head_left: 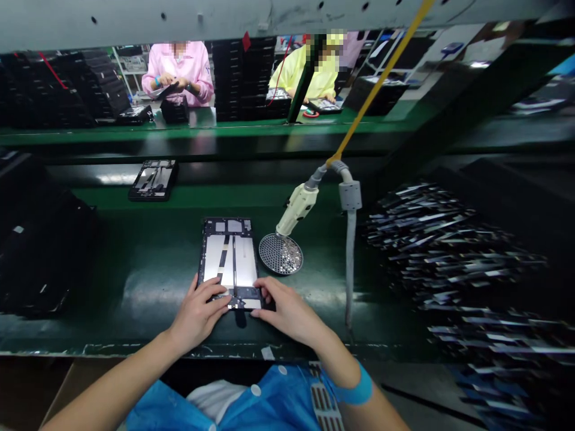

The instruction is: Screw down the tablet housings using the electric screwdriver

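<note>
A round mesh dish [281, 254] holding small silvery screws sits just right of an open tablet frame [229, 257], dark-rimmed with pale panels inside. Left hand [197, 314] and right hand [287, 311] press spread fingertips on the frame's near edge.

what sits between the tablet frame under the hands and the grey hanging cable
In the head view, a round perforated screw dish lies between the tablet frame and the cable, with the hanging electric screwdriver above it.
</note>
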{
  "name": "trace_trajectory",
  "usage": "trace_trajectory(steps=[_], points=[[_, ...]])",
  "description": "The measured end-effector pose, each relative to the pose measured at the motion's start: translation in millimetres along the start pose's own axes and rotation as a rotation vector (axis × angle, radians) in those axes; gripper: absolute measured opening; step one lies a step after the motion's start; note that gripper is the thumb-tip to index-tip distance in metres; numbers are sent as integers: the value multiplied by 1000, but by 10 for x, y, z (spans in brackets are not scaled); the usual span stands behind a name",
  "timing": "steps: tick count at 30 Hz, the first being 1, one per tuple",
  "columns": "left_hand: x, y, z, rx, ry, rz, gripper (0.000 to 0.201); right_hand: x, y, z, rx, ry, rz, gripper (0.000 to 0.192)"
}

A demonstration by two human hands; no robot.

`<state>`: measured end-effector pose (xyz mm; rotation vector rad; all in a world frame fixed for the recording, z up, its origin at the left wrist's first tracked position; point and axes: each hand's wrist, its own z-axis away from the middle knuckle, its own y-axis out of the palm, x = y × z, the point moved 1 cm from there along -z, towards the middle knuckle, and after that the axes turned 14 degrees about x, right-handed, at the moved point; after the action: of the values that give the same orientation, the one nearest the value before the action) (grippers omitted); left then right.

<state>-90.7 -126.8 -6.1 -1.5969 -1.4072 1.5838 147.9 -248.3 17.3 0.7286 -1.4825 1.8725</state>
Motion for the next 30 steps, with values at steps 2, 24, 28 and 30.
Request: trace_trajectory(steps=[2,24,28,30], points=[[0,-11,-39,-18,0,-8,23,-68,-134,-37,-169,-37,-128,33],[371,-122,-649,-17,106,-99,20,-43,-917,-711,-958,-284,-439,26],[366,-92,-639,-29,123,-80,19,-74,-908,-699,-1058,-278,-422,25],[355,-99,-632,-17,121,-79,19,-96,-906,-711,-1062,-261,-405,25]])
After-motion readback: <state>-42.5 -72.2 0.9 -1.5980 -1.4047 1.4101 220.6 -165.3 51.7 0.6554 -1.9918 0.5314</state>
